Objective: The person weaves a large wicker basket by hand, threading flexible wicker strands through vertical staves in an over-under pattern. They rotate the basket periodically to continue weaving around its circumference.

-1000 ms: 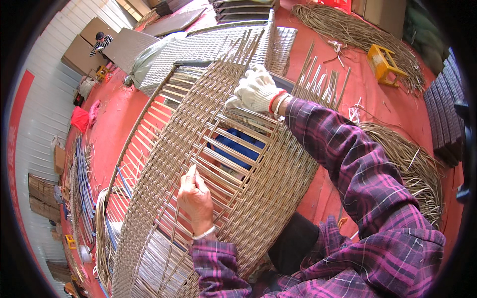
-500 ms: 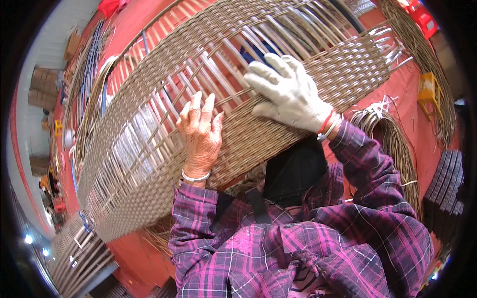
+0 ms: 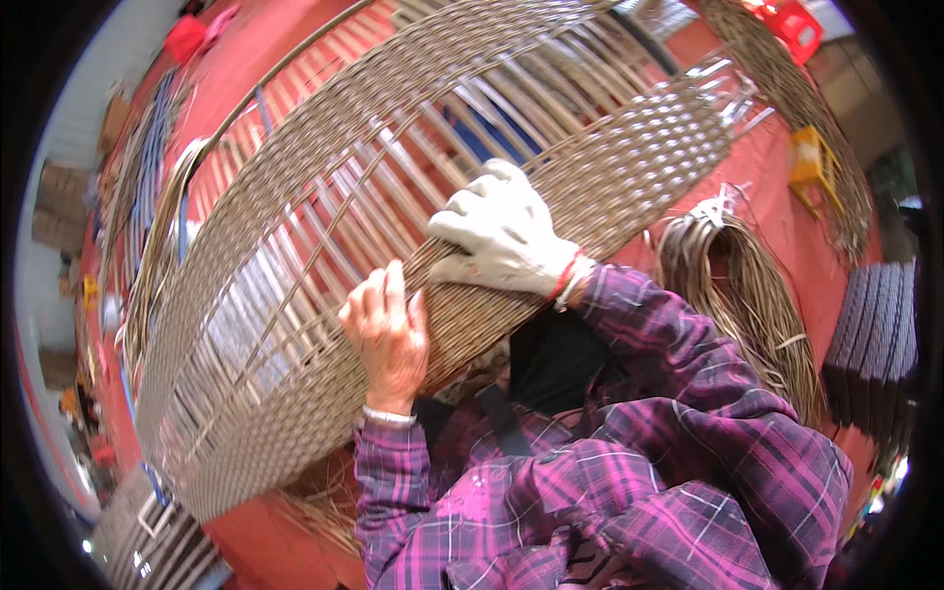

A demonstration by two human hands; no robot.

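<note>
A long brown wicker panel (image 3: 649, 143) of flat woven strands stretches across in front of me, with pale slats crossing its unwoven middle. My left hand (image 3: 385, 339), bare with a white band at the wrist, has its fingers bent over the upper edge of the panel's near woven strip. To its right, my right hand (image 3: 503, 231) in a white knitted glove curls its fingers over the same edge, thumb lying along the strip. A loose strand (image 3: 329, 231) runs slantwise over the slats. What lies under both sets of fingertips is hidden.
A bundle of brown strands (image 3: 742, 295) lies on the red floor to the right, near a yellow stool (image 3: 814, 172) and stacked dark grey pieces (image 3: 870, 334). More long strands (image 3: 162, 236) lie at the left. A red plastic item (image 3: 792, 28) stands at the far right.
My right hand has moved left and nearer along the strip, its spread fingers now curled over the edge. My left hand has come slightly lower. The whole view has shifted a little.
</note>
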